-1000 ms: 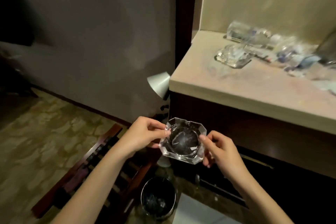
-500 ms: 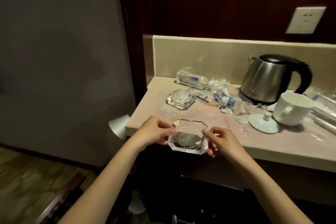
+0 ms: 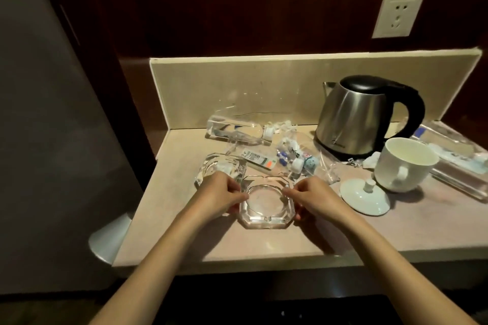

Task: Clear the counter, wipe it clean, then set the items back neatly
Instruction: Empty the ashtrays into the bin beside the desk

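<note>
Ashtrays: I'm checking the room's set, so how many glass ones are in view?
2. One ashtray sits at the counter's front, held by both hands; the other ashtray lies just behind the left hand. Clutter could hide more.

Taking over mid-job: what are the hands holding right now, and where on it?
The glass ashtray, low over or on the counter: left hand pinches its left rim, right hand its right rim.

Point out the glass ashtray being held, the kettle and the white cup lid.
glass ashtray (image 3: 265,203): head view, on its round inner basin.
kettle (image 3: 353,119): head view, on its steel body.
cup lid (image 3: 365,196): head view, on its top near the knob.
</note>
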{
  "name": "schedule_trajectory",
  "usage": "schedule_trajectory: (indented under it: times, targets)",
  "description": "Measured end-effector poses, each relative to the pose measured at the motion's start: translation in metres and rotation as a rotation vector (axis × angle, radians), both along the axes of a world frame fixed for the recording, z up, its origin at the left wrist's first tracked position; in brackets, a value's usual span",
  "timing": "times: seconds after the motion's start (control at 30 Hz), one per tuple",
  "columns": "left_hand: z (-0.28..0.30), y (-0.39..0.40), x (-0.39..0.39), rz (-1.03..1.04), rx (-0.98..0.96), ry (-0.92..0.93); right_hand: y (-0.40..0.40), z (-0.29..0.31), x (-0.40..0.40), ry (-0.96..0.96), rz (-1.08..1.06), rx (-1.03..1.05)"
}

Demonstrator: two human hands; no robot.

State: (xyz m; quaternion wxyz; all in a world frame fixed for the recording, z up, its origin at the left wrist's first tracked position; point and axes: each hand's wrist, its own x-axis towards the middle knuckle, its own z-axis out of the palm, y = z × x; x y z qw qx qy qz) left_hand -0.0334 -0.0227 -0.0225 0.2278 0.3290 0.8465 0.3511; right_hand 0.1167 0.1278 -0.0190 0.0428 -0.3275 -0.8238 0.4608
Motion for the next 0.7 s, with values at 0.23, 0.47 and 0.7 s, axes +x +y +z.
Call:
schedule_trajectory:
  times: [0.23, 0.47, 0.7]
  targets:
    - [0.005, 0.003, 0.003, -0.049, -0.042, 0.159, 0.025, 0.006, -0.013, -0.197, 0.147, 0.391]
    - [0.029, -0.015, -0.023, 0.088, 0.034, 0.022, 0.017, 0.043, -0.030, -0.182, 0.487, 0.630]
    - [0.012, -0.018, -0.065, 0.300, -0.103, 0.251, 0.021, 0.036, -0.030, -0.214, 0.414, 0.660]
